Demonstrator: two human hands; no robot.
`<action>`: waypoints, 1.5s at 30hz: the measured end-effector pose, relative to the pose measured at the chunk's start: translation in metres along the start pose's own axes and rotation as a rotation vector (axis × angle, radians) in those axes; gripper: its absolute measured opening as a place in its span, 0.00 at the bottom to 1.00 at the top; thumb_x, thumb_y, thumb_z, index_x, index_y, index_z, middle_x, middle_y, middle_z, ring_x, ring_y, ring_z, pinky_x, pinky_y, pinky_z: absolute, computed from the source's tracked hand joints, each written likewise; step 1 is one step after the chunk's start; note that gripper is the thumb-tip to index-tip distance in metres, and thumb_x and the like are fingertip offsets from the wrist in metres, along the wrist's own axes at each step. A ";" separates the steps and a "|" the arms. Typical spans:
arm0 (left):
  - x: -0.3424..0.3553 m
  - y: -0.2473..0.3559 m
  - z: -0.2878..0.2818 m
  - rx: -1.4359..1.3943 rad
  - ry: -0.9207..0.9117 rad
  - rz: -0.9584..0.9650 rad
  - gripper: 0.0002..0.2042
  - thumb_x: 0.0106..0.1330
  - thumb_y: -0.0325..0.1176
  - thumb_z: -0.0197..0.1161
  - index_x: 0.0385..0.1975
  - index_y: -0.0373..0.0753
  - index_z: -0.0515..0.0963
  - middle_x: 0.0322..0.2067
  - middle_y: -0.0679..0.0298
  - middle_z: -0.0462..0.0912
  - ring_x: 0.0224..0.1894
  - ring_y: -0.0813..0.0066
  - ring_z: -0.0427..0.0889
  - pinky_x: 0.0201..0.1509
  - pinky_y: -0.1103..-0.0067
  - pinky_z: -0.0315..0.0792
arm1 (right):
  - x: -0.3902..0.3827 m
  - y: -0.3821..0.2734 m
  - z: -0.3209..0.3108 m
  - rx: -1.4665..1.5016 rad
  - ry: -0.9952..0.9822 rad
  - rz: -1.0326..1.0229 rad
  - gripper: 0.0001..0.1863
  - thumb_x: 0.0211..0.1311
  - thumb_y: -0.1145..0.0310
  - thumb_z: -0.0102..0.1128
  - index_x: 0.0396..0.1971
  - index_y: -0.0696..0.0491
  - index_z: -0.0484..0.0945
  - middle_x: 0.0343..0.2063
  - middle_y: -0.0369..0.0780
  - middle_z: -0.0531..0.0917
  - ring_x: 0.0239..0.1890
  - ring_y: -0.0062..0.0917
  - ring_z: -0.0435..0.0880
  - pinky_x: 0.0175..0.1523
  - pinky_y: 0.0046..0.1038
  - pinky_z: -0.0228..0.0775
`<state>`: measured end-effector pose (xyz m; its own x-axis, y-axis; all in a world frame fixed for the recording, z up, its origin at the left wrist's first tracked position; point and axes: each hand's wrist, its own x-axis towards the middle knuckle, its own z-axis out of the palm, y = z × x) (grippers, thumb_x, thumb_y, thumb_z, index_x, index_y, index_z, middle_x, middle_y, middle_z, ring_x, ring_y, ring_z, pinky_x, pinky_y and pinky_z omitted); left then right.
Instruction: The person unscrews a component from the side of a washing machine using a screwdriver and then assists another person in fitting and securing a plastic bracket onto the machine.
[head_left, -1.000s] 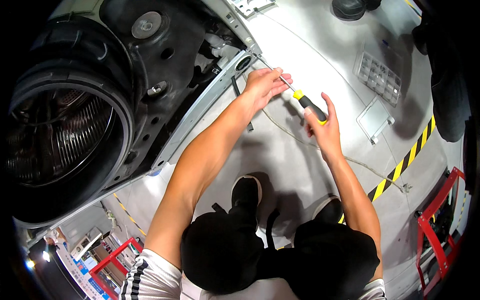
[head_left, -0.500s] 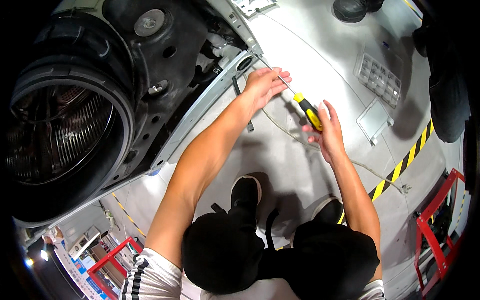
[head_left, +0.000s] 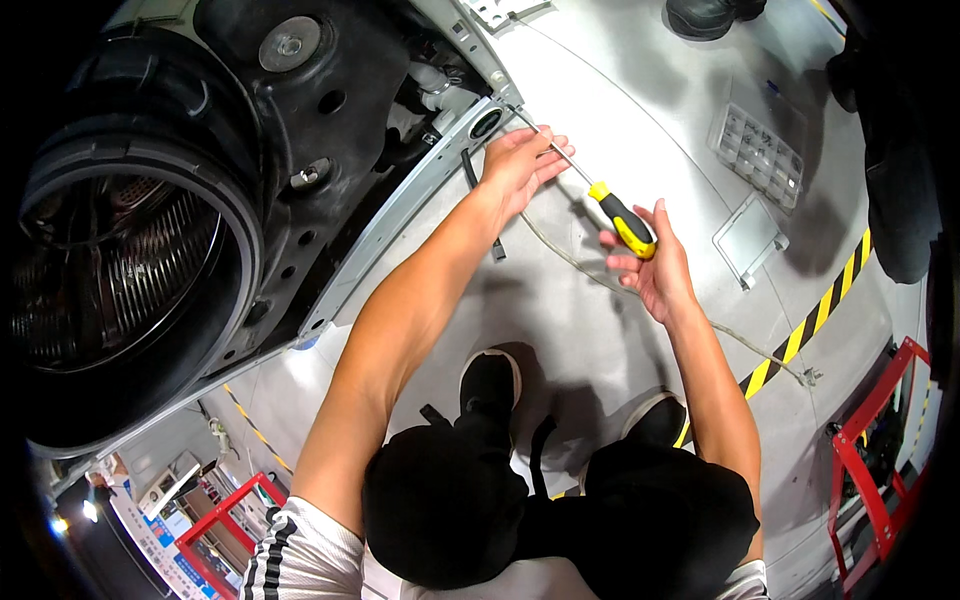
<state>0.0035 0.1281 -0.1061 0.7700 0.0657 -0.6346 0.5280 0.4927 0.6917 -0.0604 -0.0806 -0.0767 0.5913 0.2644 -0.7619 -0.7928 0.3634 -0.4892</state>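
Note:
A long screwdriver [head_left: 626,222] with a yellow and black handle slants up-left to the corner of the washing machine's metal frame [head_left: 425,165]. Its tip meets the frame close to an oval black opening. Around the thin shaft, my left hand [head_left: 518,168] has thumb and forefinger closed, other fingers loosely extended. My right hand [head_left: 655,265] cradles the handle's butt end against the palm, its thumb and fingers loosely around it. Inside the machine show the drum with its round black rubber seal [head_left: 250,225] and a dark panel. Whatever the screwdriver's tip engages is too small to tell.
A grey cable [head_left: 560,255] runs across the floor, and a black strip [head_left: 497,245] lies under my left wrist. Beyond my right hand are a compartment box [head_left: 757,150] and a white tray [head_left: 748,240]. Red metal frames [head_left: 866,470], striped floor tape [head_left: 805,335] and another person's shoe [head_left: 700,18] surround the spot.
My right hand has loosened and shifted slightly downward, and the screwdriver's handle has rotated, showing more yellow. The left hand stays on the shaft, moved very slightly left.

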 end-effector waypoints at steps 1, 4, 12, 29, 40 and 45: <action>-0.001 -0.001 0.000 -0.042 -0.009 0.013 0.10 0.66 0.24 0.50 0.44 0.29 0.63 0.47 0.44 0.73 0.49 0.53 0.77 0.50 0.67 0.76 | 0.004 -0.001 -0.007 0.031 -0.056 0.107 0.29 0.65 0.49 0.47 0.56 0.56 0.60 0.33 0.45 0.80 0.19 0.21 0.78 0.19 0.18 0.66; 0.000 -0.001 0.000 -0.184 -0.068 -0.010 0.08 0.68 0.24 0.48 0.44 0.32 0.63 0.50 0.44 0.71 0.54 0.54 0.73 0.50 0.67 0.76 | 0.012 0.002 -0.017 0.016 -0.100 0.107 0.26 0.64 0.55 0.52 0.54 0.56 0.64 0.29 0.43 0.80 0.19 0.18 0.77 0.20 0.17 0.66; 0.018 0.003 -0.007 0.009 0.079 0.028 0.11 0.63 0.27 0.58 0.39 0.30 0.65 0.30 0.57 0.73 0.33 0.69 0.76 0.43 0.71 0.79 | 0.015 0.017 -0.008 -0.532 0.180 -0.555 0.20 0.57 0.67 0.62 0.50 0.56 0.73 0.40 0.39 0.76 0.35 0.16 0.76 0.38 0.17 0.68; 0.012 0.007 -0.005 0.002 0.068 0.153 0.30 0.63 0.24 0.54 0.62 0.32 0.45 0.46 0.48 0.73 0.43 0.55 0.79 0.47 0.69 0.76 | 0.020 0.026 -0.014 -0.476 0.124 -0.493 0.14 0.54 0.77 0.61 0.42 0.55 0.75 0.37 0.37 0.77 0.35 0.18 0.76 0.40 0.19 0.67; 0.010 0.011 0.002 0.028 0.175 0.133 0.16 0.69 0.39 0.49 0.47 0.33 0.60 0.39 0.53 0.74 0.37 0.58 0.82 0.40 0.71 0.77 | 0.015 0.043 -0.024 -0.621 0.145 -0.698 0.12 0.53 0.79 0.59 0.39 0.56 0.75 0.45 0.38 0.74 0.45 0.25 0.74 0.44 0.22 0.69; 0.009 0.007 -0.005 0.114 0.203 0.134 0.09 0.67 0.35 0.49 0.34 0.34 0.68 0.32 0.57 0.76 0.34 0.65 0.82 0.38 0.74 0.77 | 0.009 0.055 -0.040 -0.775 0.147 -0.693 0.18 0.51 0.76 0.62 0.44 0.56 0.72 0.40 0.42 0.76 0.43 0.30 0.75 0.46 0.30 0.70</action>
<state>0.0124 0.1365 -0.1082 0.7542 0.3025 -0.5828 0.4720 0.3674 0.8014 -0.1048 -0.0940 -0.1276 0.9694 0.0875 -0.2295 -0.1954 -0.2913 -0.9365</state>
